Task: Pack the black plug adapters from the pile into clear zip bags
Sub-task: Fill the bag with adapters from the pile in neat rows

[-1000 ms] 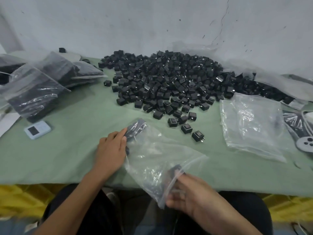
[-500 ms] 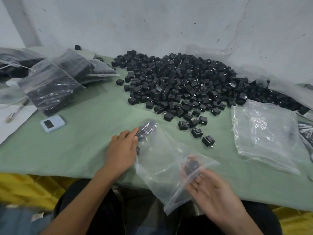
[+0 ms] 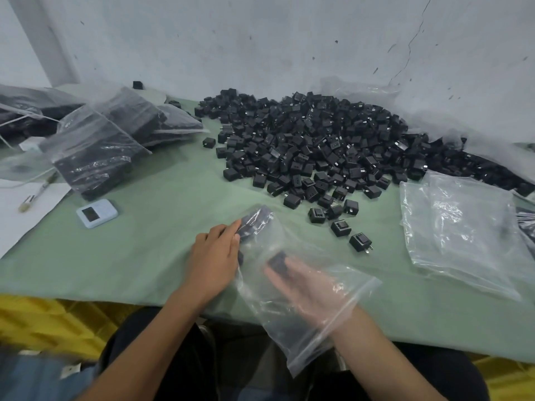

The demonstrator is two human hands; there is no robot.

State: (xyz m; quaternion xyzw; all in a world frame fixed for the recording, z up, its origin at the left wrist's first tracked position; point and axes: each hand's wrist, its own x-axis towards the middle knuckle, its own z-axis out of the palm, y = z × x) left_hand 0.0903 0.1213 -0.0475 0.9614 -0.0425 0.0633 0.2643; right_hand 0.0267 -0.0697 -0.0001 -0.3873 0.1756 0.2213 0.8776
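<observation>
Left grip flat, fingers straight; right grip blurred.

- A small packing workshop: a table under green cloth stands against a bare, stained wall with a crack running down it.
- A large loose pile of identical black plug adapters covers the far side.
- Filled bags of the same black goods lie stacked at the left, and empty clear zip bags at the right.
- A sheet of paper, a pen and a small light-blue device with a screen lie near the left edge.
</observation>
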